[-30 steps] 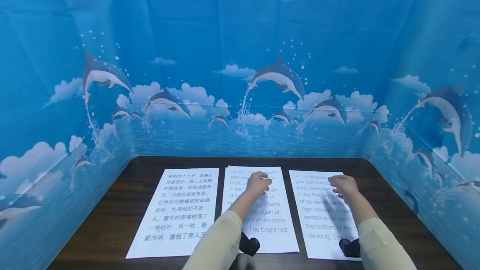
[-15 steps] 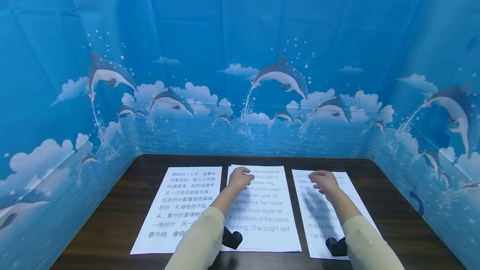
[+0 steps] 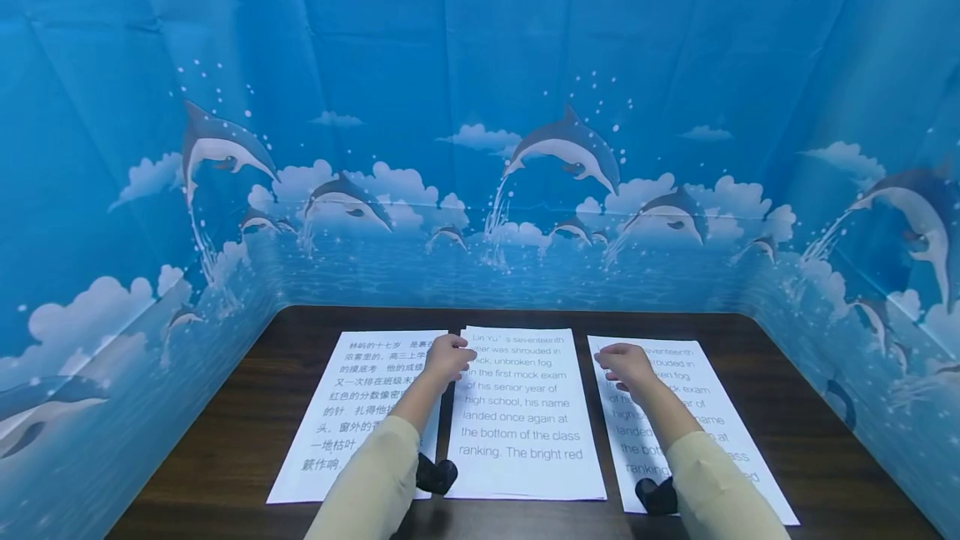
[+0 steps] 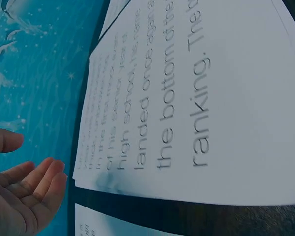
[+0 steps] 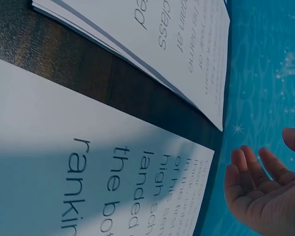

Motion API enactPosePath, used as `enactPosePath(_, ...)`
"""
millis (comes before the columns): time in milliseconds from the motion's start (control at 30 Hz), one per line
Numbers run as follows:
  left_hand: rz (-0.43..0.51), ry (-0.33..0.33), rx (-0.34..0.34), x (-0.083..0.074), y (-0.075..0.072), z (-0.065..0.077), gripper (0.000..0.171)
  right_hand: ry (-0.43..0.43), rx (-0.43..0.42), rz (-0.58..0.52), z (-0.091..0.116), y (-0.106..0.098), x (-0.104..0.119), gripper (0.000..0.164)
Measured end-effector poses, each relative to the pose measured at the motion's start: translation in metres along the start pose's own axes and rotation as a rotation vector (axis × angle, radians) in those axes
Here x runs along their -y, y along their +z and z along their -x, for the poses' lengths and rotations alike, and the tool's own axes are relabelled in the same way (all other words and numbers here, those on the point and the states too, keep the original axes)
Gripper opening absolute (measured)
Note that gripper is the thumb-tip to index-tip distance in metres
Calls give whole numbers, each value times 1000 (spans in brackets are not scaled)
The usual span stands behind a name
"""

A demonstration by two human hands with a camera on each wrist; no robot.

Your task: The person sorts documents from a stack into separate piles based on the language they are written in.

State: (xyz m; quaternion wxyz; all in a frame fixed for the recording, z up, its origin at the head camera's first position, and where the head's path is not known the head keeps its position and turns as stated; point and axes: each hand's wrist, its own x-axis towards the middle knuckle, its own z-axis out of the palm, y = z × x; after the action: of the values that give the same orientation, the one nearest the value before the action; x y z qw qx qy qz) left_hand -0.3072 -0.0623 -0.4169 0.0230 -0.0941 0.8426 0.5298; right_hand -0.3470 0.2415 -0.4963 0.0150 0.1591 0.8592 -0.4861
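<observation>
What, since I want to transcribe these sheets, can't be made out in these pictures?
Left sheet, head view: ends of several lines, behind the left hand and left arm.
Right sheet, head view: parts of most lines, behind the right hand and right arm.
Middle stack, left wrist view: upper lines, small and blurred; several line ends, cut off by the top picture edge.
Middle stack, right wrist view: anything its top sheet covers.

The left hand (image 4: 24, 199) is seen at lower left, thumb (image 4: 5, 141) parted from loosely bent fingers (image 4: 53, 191), against a blue backdrop (image 4: 44, 98) patterned with white sparkles. Most of the view is filled by a printed sheet (image 4: 246, 123), its English lines turned sideways. Below, it is separated from a second sheet (image 4: 110, 222) by a strip of dark tabletop (image 4: 246, 217).
</observation>
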Motion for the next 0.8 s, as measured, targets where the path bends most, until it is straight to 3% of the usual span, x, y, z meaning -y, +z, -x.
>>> enactPosePath(267,-103,-44,-30,15,-8,6,34,27,27,5,15,10,-1,41)
enactPosePath(533,-146,-70,-29,35,-10,4,30,127,67,-28,77,1,46,37)
enactPosePath(800,-136,-81,-45,41,-10,8,25,137,97,-46,88,8,47,37)
